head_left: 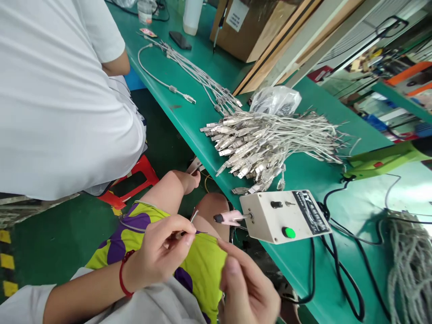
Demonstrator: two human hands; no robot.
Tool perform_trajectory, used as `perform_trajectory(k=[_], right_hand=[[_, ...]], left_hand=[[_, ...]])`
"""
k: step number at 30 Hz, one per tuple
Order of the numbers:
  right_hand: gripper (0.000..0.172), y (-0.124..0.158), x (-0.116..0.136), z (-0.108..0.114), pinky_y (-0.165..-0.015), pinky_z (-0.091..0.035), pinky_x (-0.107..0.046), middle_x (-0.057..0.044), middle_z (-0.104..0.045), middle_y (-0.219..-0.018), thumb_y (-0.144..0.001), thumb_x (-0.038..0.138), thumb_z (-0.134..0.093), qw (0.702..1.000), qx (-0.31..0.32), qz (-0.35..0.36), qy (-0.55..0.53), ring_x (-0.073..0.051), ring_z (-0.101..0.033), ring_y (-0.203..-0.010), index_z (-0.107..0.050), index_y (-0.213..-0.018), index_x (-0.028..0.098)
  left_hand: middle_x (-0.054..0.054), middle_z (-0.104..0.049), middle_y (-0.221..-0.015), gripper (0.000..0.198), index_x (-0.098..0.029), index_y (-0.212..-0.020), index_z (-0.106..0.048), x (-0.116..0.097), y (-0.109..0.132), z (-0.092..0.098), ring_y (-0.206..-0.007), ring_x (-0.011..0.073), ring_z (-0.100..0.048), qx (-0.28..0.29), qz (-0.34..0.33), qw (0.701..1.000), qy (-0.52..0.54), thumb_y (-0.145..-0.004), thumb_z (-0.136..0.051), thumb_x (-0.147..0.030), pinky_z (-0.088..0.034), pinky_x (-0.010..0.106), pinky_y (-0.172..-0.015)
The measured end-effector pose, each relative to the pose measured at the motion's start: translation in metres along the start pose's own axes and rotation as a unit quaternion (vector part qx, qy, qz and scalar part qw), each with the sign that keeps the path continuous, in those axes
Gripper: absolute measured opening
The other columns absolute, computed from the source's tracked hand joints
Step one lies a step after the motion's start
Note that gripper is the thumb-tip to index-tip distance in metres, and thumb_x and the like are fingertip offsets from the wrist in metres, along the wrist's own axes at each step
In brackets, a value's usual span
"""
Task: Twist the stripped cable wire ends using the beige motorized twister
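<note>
My left hand, with a red cord at the wrist, is pinched shut on a thin grey cable whose bare end sticks up above my fingers. My right hand is closed too, gripping the same cable a little to the right, over my lap. Both hands hover just in front of a small beige control box with a green button and a pink-handled lever pointing toward them. A large pile of grey USB cables lies on the green bench beyond the box.
A person in a white shirt sits on a red stool at left. More cables, a phone, a bottle and a cardboard box lie farther back. Black leads, a green tool and a cable coil occupy the right.
</note>
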State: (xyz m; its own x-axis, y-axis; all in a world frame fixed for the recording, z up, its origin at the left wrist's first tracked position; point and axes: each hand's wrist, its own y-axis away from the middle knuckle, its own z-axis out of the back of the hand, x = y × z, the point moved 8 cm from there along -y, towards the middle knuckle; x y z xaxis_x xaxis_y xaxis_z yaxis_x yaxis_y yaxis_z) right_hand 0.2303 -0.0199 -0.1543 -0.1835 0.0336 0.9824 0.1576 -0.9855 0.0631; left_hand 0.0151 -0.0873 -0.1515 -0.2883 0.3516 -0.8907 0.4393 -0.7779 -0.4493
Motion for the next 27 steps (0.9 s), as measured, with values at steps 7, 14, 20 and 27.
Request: perform_trajectory(k=[7,14,20,27], right_hand=[[0.041,0.008,-0.008,-0.074,-0.055,-0.054,-0.025,-0.001,-0.067,-0.063,-0.096,0.057,-0.094,0.973,0.157,-0.081,-0.148,-0.013,-0.057,-0.055,-0.095,-0.125,0.028],[0.024,0.007,0.000,-0.087,-0.090,-0.073,-0.030,-0.008,-0.092,-0.102,-0.092,0.056,-0.100,0.944,0.175,-0.137,-0.243,-0.023,-0.088,-0.095,-0.098,-0.101,0.034],[0.023,0.009,0.008,-0.096,-0.077,-0.069,-0.030,-0.005,-0.087,-0.083,-0.091,0.057,-0.101,0.919,0.200,-0.171,-0.294,-0.016,-0.075,-0.067,-0.098,-0.099,0.036],[0.034,0.010,0.010,-0.094,-0.038,-0.026,-0.022,0.008,-0.044,-0.044,-0.086,0.060,-0.103,0.904,0.195,-0.206,-0.320,-0.001,-0.011,-0.038,-0.098,-0.093,0.027]], left_hand=[[0.000,-0.070,-0.094,0.021,-0.028,-0.136,-0.064,-0.018,0.019,0.003,-0.065,0.0123,-0.066,-0.028,-0.030,0.993,0.109,-0.117,-0.063,-0.019,-0.061,0.023,-0.061],[-0.001,-0.063,-0.088,0.013,-0.032,-0.133,-0.061,-0.017,0.025,-0.002,-0.057,0.0123,-0.058,-0.040,-0.005,0.990,0.138,-0.120,-0.065,-0.029,-0.053,0.024,-0.048],[-0.001,-0.064,-0.092,0.009,-0.032,-0.127,-0.063,-0.014,0.029,-0.005,-0.059,0.0127,-0.062,-0.040,0.027,0.989,0.142,-0.119,-0.068,-0.035,-0.055,0.025,-0.050],[0.000,-0.070,-0.098,0.009,-0.032,-0.127,-0.065,-0.015,0.030,-0.010,-0.068,0.0124,-0.073,-0.029,0.046,0.983,0.174,-0.119,-0.069,-0.032,-0.060,0.020,-0.058]])
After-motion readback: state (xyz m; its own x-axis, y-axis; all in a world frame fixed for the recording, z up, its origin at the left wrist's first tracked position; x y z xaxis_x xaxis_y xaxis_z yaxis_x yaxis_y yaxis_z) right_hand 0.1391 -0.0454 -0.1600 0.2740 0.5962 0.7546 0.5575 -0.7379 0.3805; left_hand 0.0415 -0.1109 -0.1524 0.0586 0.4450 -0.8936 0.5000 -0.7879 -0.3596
